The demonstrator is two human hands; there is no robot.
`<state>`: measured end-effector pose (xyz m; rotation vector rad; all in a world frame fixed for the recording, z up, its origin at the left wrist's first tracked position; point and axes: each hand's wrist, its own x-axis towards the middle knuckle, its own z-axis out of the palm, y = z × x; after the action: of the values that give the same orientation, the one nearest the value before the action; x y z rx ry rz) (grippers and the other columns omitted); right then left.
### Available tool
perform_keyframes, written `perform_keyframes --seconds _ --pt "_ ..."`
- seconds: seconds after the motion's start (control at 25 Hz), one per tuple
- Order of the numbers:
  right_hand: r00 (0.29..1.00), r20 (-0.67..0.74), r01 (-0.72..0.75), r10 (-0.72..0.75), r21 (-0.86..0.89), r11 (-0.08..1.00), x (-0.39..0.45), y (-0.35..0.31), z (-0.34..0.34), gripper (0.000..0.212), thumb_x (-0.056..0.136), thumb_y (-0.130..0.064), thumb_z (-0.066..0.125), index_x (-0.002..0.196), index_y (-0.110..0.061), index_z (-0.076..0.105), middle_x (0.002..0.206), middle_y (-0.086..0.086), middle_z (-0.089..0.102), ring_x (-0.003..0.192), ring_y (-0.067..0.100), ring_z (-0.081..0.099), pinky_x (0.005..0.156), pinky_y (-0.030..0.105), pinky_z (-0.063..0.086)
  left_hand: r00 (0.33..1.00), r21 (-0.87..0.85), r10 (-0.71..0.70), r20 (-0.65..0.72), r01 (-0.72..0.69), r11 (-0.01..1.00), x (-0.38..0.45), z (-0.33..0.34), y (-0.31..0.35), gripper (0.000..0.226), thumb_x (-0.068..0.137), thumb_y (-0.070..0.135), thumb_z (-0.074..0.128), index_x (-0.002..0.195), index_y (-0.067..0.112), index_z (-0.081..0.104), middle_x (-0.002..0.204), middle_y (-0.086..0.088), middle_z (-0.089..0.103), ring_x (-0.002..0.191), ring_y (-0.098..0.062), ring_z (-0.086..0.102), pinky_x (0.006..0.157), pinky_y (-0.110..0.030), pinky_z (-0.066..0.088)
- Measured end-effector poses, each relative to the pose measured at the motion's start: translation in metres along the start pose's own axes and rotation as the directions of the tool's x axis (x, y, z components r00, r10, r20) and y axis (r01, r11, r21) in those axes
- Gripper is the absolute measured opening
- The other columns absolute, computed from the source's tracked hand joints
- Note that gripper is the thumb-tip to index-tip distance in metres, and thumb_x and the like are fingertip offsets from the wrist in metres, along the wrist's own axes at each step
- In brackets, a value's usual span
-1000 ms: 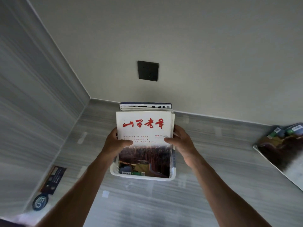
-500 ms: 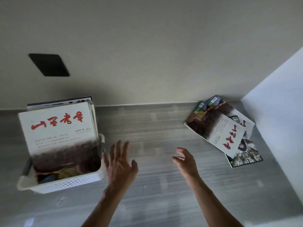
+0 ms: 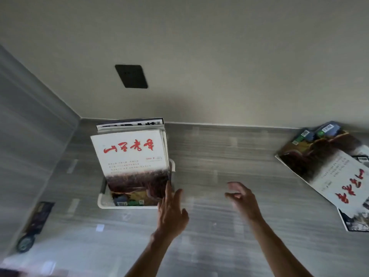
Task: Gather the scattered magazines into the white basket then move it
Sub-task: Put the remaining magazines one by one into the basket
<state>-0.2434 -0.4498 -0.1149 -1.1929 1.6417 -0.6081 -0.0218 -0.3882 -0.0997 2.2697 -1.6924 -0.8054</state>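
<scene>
Now that both hands have been withdrawn from the front magazine (image 3: 131, 164), which was held a second ago, it is left standing upright in the white basket (image 3: 127, 205) on the tabletop (image 3: 219, 226). In the head view, the left hand (image 3: 171, 212) is seen released beside the basket's right corner, the right hand (image 3: 242, 200) empty with fingers loosely curled. Loose magazines (image 3: 327, 172) are still lying far right, so gathering is judged unfinished.
</scene>
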Motion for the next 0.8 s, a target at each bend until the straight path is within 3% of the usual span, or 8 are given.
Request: perform_keyframes --seconds 0.08,0.2,0.28,0.4,0.48,0.56,0.64,0.8 --pt "0.987 0.126 0.109 -0.103 -0.042 0.993 -0.007 -0.026 0.030 0.029 0.082 -0.007 0.070 0.099 -0.029 0.064 0.097 -0.007 0.069 0.059 -0.006 0.061 0.053 0.009 0.044 0.994 -0.021 0.094 -0.064 -0.095 0.995 -0.001 -0.010 -0.019 0.055 0.078 0.017 0.063 0.132 0.026 0.053 0.144 -0.005 0.042 0.126 -0.026 0.048 0.096 -0.036 0.046" --pt "0.921 0.324 0.264 -0.217 -0.106 0.959 -0.023 -0.061 0.080 0.030 0.085 -0.020 0.066 0.112 -0.032 0.060 0.107 -0.022 0.062 0.078 -0.007 0.064 0.061 0.008 0.047 0.980 0.066 0.180 -0.081 -0.175 0.982 -0.003 -0.027 -0.046 0.057 0.082 0.039 0.059 0.137 0.038 0.041 0.130 0.009 0.054 0.118 -0.014 0.050 0.098 -0.038 0.039" --pt "0.908 0.344 0.299 -0.241 -0.127 0.946 -0.029 -0.076 0.105 0.031 0.086 -0.025 0.065 0.116 -0.031 0.059 0.112 -0.018 0.061 0.086 -0.002 0.064 0.070 0.013 0.050 0.978 -0.028 0.204 -0.047 -0.205 0.978 -0.005 -0.031 -0.056 0.053 0.085 0.038 0.059 0.134 0.033 0.041 0.124 0.010 0.062 0.112 -0.009 0.057 0.098 -0.036 0.042" --pt "0.932 0.290 0.290 -0.217 -0.235 0.928 -0.032 -0.085 0.130 0.034 0.087 -0.029 0.064 0.121 -0.028 0.057 0.115 -0.008 0.061 0.091 0.010 0.062 0.076 0.020 0.048 0.971 -0.076 0.234 -0.050 -0.237 0.968 -0.008 -0.034 -0.062 0.015 0.088 0.022 0.063 0.103 0.027 0.064 0.096 0.008 0.074 0.083 -0.007 0.066 0.074 -0.030 0.054" --pt "0.931 0.330 0.261 -0.156 -0.302 0.917 -0.033 -0.085 0.138 0.041 0.087 -0.027 0.063 0.126 -0.031 0.051 0.103 -0.007 0.064 0.080 0.011 0.062 0.070 0.024 0.049 0.970 -0.062 0.231 -0.076 -0.236 0.970 -0.010 -0.036 -0.062 0.011 0.089 0.016 0.061 0.085 0.023 0.070 0.078 0.006 0.074 0.064 -0.008 0.063 0.062 -0.029 0.053" --pt "0.932 0.339 0.236 -0.126 -0.306 0.922 -0.031 -0.083 0.145 0.049 0.084 -0.018 0.061 0.128 -0.034 0.046 0.096 -0.005 0.067 0.076 0.014 0.064 0.068 0.029 0.053 0.965 -0.052 0.257 -0.045 -0.259 0.964 -0.007 -0.035 -0.063 0.012 0.089 0.020 0.062 0.094 0.021 0.073 0.089 0.007 0.077 0.074 -0.008 0.069 0.072 -0.027 0.056" --pt "0.939 0.315 0.246 -0.140 -0.328 0.912 -0.029 -0.082 0.150 0.054 0.083 -0.014 0.059 0.130 -0.035 0.044 0.112 0.000 0.067 0.088 0.019 0.066 0.074 0.032 0.054 0.962 -0.086 0.274 -0.018 -0.274 0.958 -0.007 -0.038 -0.063 0.019 0.087 0.024 0.064 0.105 0.022 0.071 0.103 0.009 0.075 0.088 -0.006 0.070 0.084 -0.027 0.056" --pt "0.933 0.270 0.323 -0.236 -0.349 0.880 -0.028 -0.076 0.153 0.053 0.089 -0.029 0.062 0.137 -0.030 0.039 0.129 0.000 0.060 0.099 0.020 0.064 0.075 0.032 0.054 0.957 -0.101 0.270 -0.104 -0.281 0.954 -0.006 -0.050 -0.067 0.019 0.088 0.035 0.059 0.100 0.024 0.070 0.101 0.013 0.075 0.091 -0.001 0.068 0.089 -0.031 0.053"
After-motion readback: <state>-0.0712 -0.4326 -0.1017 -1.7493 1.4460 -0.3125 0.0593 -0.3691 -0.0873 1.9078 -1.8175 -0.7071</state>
